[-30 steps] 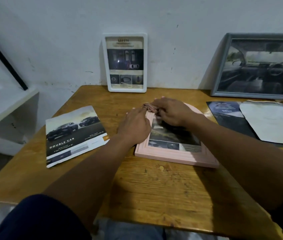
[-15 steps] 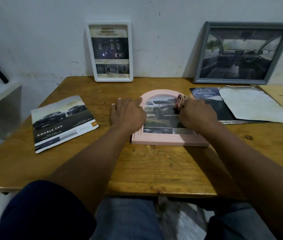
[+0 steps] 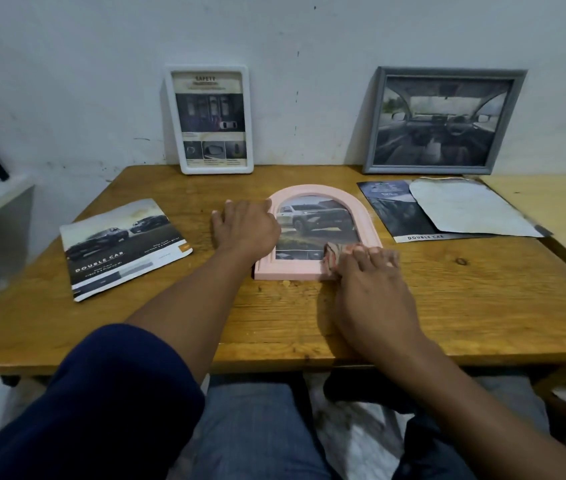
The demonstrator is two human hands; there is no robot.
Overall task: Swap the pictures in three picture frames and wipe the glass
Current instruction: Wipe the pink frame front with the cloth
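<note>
Head view: the pink arched picture frame (image 3: pixel 316 191) lies flat on the wooden worktop (image 3: pixel 482 289), long axis running away from the person, arch toward the wall. The left hand (image 3: pixel 245 226) rests flat on its left edge, fingers straight. The right hand (image 3: pixel 375 292), fingers fairly straight, presses a crumpled brownish cloth (image 3: pixel 332 254) onto its near-right corner.

Your view is dim and flat-lit, with a cool grey cast. The pale plastered wall (image 3: pixel 66 81) darkens toward the corners, and a faint shadow lies on it just left of the grey rectangular picture frame (image 3: pixel 444 121), whose glass looks hazy. Your right hand (image 3: pixel 375 292) is blurred at the fingertips (image 3: pixel 383 252). The honey-coloured wooden table (image 3: pixel 482 306) bows at its edges from the wide lens.
</note>
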